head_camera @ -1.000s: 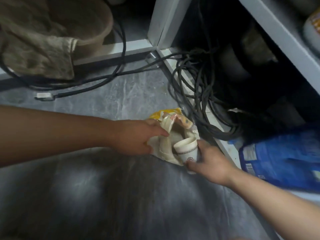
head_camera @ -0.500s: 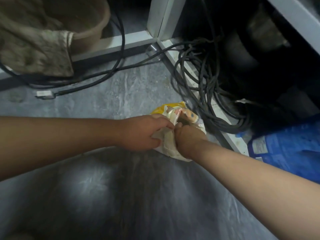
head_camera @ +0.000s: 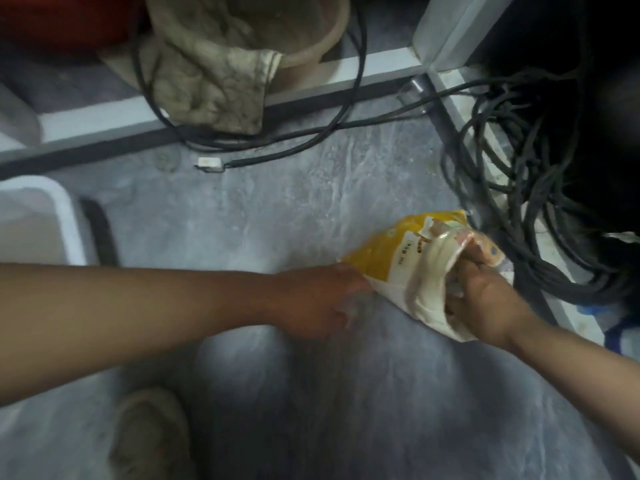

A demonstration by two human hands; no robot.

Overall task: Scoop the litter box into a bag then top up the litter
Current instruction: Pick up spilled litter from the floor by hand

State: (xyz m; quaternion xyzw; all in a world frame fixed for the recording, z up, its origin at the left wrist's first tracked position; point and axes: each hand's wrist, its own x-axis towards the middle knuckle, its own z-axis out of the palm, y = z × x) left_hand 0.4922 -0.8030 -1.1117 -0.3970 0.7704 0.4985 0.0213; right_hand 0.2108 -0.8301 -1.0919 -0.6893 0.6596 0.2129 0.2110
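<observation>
We see a yellow and white bag (head_camera: 412, 268) lying on the grey floor (head_camera: 263, 216) at the right of the scene, close to a tangle of black cables (head_camera: 519, 188). Our right hand (head_camera: 485, 303) grips the bag's bunched white mouth, its fingers curled round the folds at the bag's right end, so the plastic is gathered into ridges there. Our left hand (head_camera: 318, 299) reaches in from the left and meets the bag's near-left edge; it is blurred, and we cannot tell whether its fingers pinch the plastic or only touch it. At the left edge stands a white box (head_camera: 59, 216) with a thick rim, only partly in view, well apart from the bag. Farther off, a tan tub (head_camera: 311, 39) sits behind a white frame rail (head_camera: 214, 98), with a dirty cloth (head_camera: 211, 81) draped over its near rim and hanging down past the rail. A loose black cable (head_camera: 287, 150) runs along the floor in front of the rail and ends in a small white plug (head_camera: 209, 163). Near the lower left, a worn slipper (head_camera: 152, 434) rests on the floor. A blue object (head_camera: 620, 337) shows at the right edge, too cut off to identify.
</observation>
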